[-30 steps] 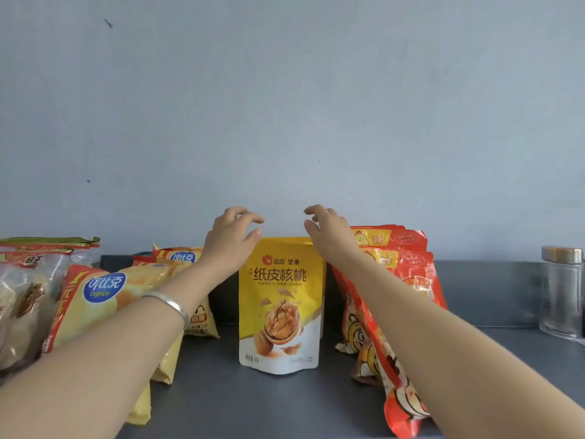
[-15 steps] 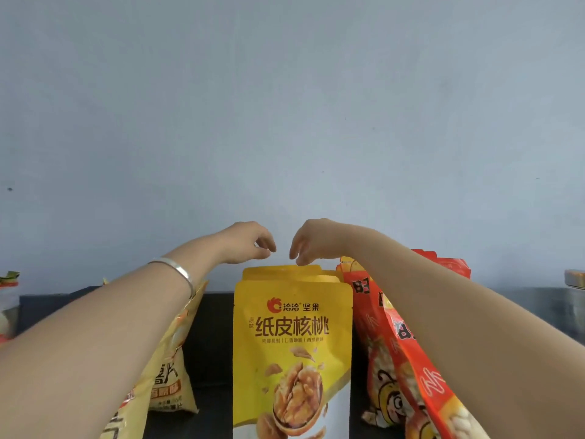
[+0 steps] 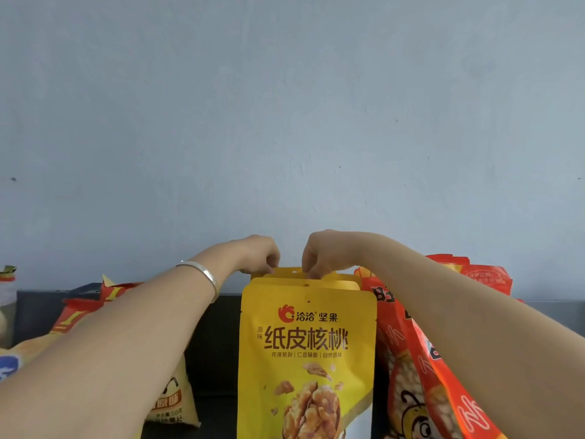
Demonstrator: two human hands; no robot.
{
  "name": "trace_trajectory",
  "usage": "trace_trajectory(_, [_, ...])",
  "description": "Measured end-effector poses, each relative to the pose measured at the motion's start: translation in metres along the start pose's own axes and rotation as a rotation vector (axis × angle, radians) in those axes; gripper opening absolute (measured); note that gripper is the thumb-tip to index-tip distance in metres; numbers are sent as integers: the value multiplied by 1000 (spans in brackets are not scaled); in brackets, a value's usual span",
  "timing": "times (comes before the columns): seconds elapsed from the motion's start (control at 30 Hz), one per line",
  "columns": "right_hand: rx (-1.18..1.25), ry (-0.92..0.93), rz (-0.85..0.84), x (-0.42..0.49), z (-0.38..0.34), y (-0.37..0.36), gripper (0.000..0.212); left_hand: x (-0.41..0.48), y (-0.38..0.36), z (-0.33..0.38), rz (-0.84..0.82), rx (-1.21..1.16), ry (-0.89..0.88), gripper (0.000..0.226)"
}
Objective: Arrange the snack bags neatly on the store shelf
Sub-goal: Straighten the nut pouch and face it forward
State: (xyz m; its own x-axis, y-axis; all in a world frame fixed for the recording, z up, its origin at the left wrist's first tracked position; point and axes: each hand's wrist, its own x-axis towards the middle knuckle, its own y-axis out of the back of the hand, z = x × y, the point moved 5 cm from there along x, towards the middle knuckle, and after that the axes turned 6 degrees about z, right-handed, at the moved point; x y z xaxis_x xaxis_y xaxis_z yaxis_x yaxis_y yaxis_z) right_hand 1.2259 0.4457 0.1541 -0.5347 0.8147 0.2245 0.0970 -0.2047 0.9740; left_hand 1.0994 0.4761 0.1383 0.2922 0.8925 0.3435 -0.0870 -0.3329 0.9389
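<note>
Fingers (image 3: 269, 264) of left hand (image 3: 256, 253) and right hand (image 3: 323, 253) curled, pinching top edge of rearmost yellow walnut bag (image 3: 285, 271). Pale blue wall (image 3: 291, 122) fills upper view. Dark shelf (image 3: 215, 343) below. Front yellow walnut bag (image 3: 307, 359) upright at centre, more stacked behind. Red bags (image 3: 411, 375) touching on right; yellow chip bags (image 3: 171, 403) left, apart. Silver bangle (image 3: 202, 277) on left wrist.
</note>
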Motion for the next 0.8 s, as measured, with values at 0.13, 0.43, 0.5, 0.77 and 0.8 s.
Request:
trace_trajectory(0.13, [7, 29, 42, 2, -5, -1, 25, -3, 3, -8, -2, 57, 12, 1])
trace_trajectory(0.43, [41, 49, 135, 15, -17, -5, 28, -8, 7, -15, 53, -12, 46, 16])
trace_trajectory(0.5, [49, 45, 123, 14, -16, -5, 28, -7, 7, -13, 62, -44, 42, 17])
trace_trajectory(0.77, [108, 1, 84, 11, -8, -8, 29, -9, 1, -11, 47, -187, 110, 19])
trace_trajectory(0.8, [95, 2, 80, 11, -8, -7, 29, -10, 1, -10, 41, -195, 114, 23])
